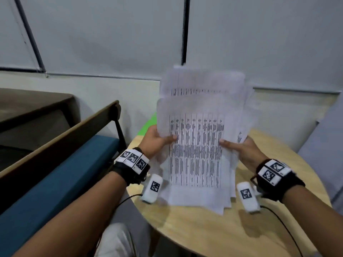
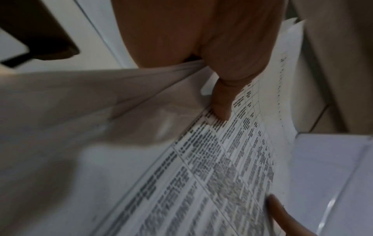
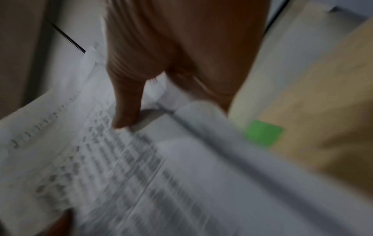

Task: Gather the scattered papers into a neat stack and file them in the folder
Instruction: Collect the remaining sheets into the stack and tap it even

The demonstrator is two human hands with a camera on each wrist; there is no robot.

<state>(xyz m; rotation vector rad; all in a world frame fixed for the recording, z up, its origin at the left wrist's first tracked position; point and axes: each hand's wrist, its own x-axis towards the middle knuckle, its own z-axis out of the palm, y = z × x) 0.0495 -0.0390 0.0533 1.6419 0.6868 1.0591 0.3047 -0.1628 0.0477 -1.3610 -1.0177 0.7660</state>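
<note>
A loose stack of white papers [image 1: 196,149] printed with tables stands nearly upright, its lower edge down near the round wooden table [image 1: 204,230]. My left hand [image 1: 157,140] grips its left edge, thumb on the printed front. My right hand [image 1: 239,147] grips the right edge the same way. The sheets are uneven, with edges fanned out at the top and right. In the left wrist view my thumb [image 2: 222,105] presses the papers [image 2: 212,167]. In the right wrist view my thumb [image 3: 127,110] lies on the blurred papers [image 3: 113,167]. A green folder [image 1: 151,125] peeks out behind the stack, mostly hidden; the green folder [image 3: 263,133] also shows on the table.
A blue bench seat [image 1: 61,173] with a wooden backrest [image 1: 61,134] stands left of the table. A white wall [image 1: 111,34] rises behind. Cables [image 1: 282,223] trail from the wrist units over the table's near side.
</note>
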